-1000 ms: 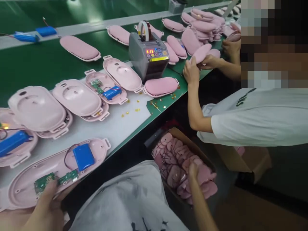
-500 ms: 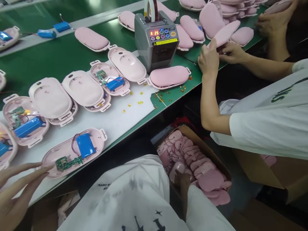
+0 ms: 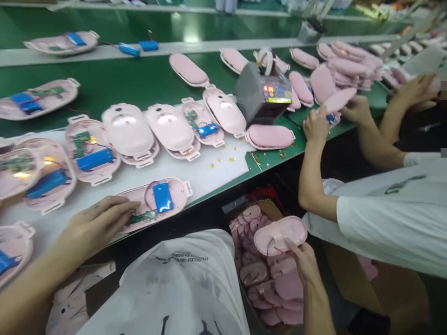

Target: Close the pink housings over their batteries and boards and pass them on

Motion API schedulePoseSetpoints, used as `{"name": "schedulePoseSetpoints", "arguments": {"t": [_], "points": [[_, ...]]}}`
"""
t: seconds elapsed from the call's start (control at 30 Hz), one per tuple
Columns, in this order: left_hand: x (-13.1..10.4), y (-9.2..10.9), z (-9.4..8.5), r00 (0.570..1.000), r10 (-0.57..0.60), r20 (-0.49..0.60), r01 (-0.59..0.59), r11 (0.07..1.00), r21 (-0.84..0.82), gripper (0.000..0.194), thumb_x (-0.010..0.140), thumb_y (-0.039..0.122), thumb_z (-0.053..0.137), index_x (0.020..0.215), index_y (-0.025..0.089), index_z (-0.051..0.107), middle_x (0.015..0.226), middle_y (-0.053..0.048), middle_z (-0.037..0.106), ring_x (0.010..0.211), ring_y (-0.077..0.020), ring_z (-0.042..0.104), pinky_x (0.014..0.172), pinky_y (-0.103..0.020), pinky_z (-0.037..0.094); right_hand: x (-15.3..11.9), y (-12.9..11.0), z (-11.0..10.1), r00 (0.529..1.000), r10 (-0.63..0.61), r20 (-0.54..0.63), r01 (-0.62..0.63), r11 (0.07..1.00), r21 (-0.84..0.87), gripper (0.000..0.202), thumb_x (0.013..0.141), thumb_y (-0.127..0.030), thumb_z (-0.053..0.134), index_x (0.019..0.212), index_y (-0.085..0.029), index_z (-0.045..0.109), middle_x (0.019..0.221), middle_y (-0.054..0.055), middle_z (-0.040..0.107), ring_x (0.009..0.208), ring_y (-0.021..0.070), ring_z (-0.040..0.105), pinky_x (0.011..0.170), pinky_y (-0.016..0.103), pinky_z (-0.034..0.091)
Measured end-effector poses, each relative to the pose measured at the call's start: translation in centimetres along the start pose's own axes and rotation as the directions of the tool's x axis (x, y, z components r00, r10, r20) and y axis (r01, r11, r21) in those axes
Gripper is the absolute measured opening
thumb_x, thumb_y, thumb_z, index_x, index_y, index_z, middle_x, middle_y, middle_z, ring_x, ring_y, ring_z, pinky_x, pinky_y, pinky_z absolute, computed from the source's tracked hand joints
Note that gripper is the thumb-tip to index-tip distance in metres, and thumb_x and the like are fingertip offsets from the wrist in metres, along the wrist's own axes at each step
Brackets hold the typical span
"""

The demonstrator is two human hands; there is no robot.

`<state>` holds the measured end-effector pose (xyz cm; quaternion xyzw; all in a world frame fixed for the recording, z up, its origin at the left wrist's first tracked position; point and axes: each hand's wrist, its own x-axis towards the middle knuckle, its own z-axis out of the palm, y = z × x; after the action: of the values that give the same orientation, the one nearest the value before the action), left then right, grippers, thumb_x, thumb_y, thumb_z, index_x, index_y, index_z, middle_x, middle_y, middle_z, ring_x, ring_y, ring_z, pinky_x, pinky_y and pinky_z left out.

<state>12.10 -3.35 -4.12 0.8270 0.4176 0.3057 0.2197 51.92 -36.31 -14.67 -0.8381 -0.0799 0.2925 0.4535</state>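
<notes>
My right hand (image 3: 302, 260) holds a pink oval cover (image 3: 295, 228) by its near edge, thin wires hanging from its underside. It is raised above a cardboard box (image 3: 270, 207) filled with similar pink pieces (image 3: 288, 284). On the bench edge, my left hand (image 3: 101, 216) has its fingers closed over the left end of an open pink shell half (image 3: 181, 197); its thumb is hidden. Inside that shell lie a blue battery pack (image 3: 162, 197) and a green circuit board (image 3: 145, 216), partly covered by my fingertips.
Behind stand several pink shells (image 3: 127, 132) on a white sheet (image 3: 223, 167). A grey tape dispenser (image 3: 258, 93) has a lit display. Yellow tape bits (image 3: 220, 160) are scattered. At right, a co-worker's hands (image 3: 316, 123) hold a pink piece. The bench edge runs diagonally above the box.
My right hand has come up out of the box with a pink cover. My left hand has moved right, further over the shell's end. The camera view has shifted left and up.
</notes>
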Motion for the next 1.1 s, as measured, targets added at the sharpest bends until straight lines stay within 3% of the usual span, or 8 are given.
{"name": "schedulePoseSetpoints", "arguments": {"t": [0.2,0.37,0.53,0.67,0.77,0.87,0.97,1.1], "points": [[-0.7,1.5,0.8,0.916,-0.283,-0.284,0.203,0.938,-0.281,0.015,0.085,0.032,0.063,0.082,0.018,0.069,0.07,0.0,0.072,0.057,-0.015,0.068,0.058,-0.024,0.056,-3.4,-17.8,17.2,0.844,-0.504,0.185,0.36,0.787,0.502,0.065,0.061,-0.036,0.087,0.119,-0.013,0.066,0.096,0.012,0.073,0.091,0.0261,0.07,0.089,0.043,0.056],[-1.4,1.2,0.5,0.841,-0.164,-0.516,0.036,0.968,-0.248,0.009,0.089,0.025,0.067,0.087,0.019,0.074,0.082,-0.005,0.071,0.077,-0.0165,0.069,0.073,-0.029,0.059,-8.0,-23.4,27.3,0.607,-0.624,0.493,0.414,0.777,0.474,0.069,0.069,-0.038,0.084,0.128,-0.011,0.062,0.107,0.015,0.071,0.1,0.0276,0.068,0.094,0.046,0.056],[-1.5,1.2,0.2,0.778,-0.091,-0.621,-0.056,0.975,-0.214,0.005,0.089,0.026,0.071,0.086,0.023,0.074,0.116,-0.009,0.061,0.109,-0.0226,0.063,0.091,-0.039,0.059,-10.0,-23.1,28.9,0.563,-0.551,0.616,0.272,0.827,0.492,0.082,0.07,-0.038,0.083,0.142,-0.019,0.048,0.118,0.012,0.067,0.103,0.0269,0.068,0.087,0.045,0.06],[-1.1,0.7,0.3,0.843,-0.405,-0.355,0.029,0.693,-0.72,0.036,0.088,0.031,0.073,0.12,0.022,0.059,0.09,-0.005,0.07,0.077,-0.0168,0.071,0.067,-0.027,0.061,-10.4,-22.8,29.0,0.613,-0.511,0.603,0.257,0.85,0.46,0.082,0.069,-0.042,0.082,0.14,-0.019,0.048,0.117,0.012,0.066,0.096,0.0252,0.068,0.074,0.04,0.062],[-0.8,0.2,0.1,0.87,-0.469,-0.154,0.119,0.503,-0.856,0.047,0.081,0.033,0.077,0.121,0.018,0.058,0.085,-0.004,0.072,0.072,-0.0179,0.072,0.064,-0.026,0.06,-10.1,-24.3,28.9,0.585,-0.667,0.462,0.506,0.745,0.436,0.062,0.075,-0.042,0.079,0.127,-0.015,0.056,0.114,0.012,0.066,0.103,0.0263,0.066,0.088,0.044,0.057],[-0.6,-0.2,0.1,0.869,-0.474,-0.142,0.136,0.504,-0.853,0.037,0.076,0.029,0.078,0.108,0.014,0.066,0.098,-0.009,0.074,0.083,-0.0212,0.073,0.073,-0.03,0.062,-10.3,-27.3,29.3,0.217,-0.925,0.312,0.897,0.315,0.311,0.051,0.076,-0.039,0.078,0.119,-0.017,0.061,0.121,0.012,0.064,0.117,0.0279,0.06,0.106,0.047,0.045],[-0.5,-0.4,0.1,0.881,-0.454,-0.133,0.13,0.503,-0.854,0.038,0.076,0.023,0.073,0.111,0.012,0.067,0.102,-0.011,0.075,0.091,-0.0236,0.074,0.082,-0.034,0.061,-11.0,-30.3,30.8,-0.156,-0.769,0.62,0.982,-0.05,0.185,0.036,0.078,-0.037,0.073,0.11,-0.021,0.067,0.105,0.008,0.07,0.101,0.027,0.065,0.102,0.047,0.044],[-0.1,-1.0,0.0,0.873,-0.47,-0.126,0.155,0.514,-0.843,0.04,0.074,0.017,0.068,0.113,0.011,0.066,0.107,-0.012,0.074,0.094,-0.0239,0.073,0.083,-0.034,0.06,-11.0,-31.9,33.5,-0.072,-0.497,0.865,0.997,-0.047,0.056,0.011,0.079,-0.029,0.067,0.086,-0.021,0.069,0.076,0.001,0.069,0.072,0.0208,0.063,0.069,0.031,0.044]]}}
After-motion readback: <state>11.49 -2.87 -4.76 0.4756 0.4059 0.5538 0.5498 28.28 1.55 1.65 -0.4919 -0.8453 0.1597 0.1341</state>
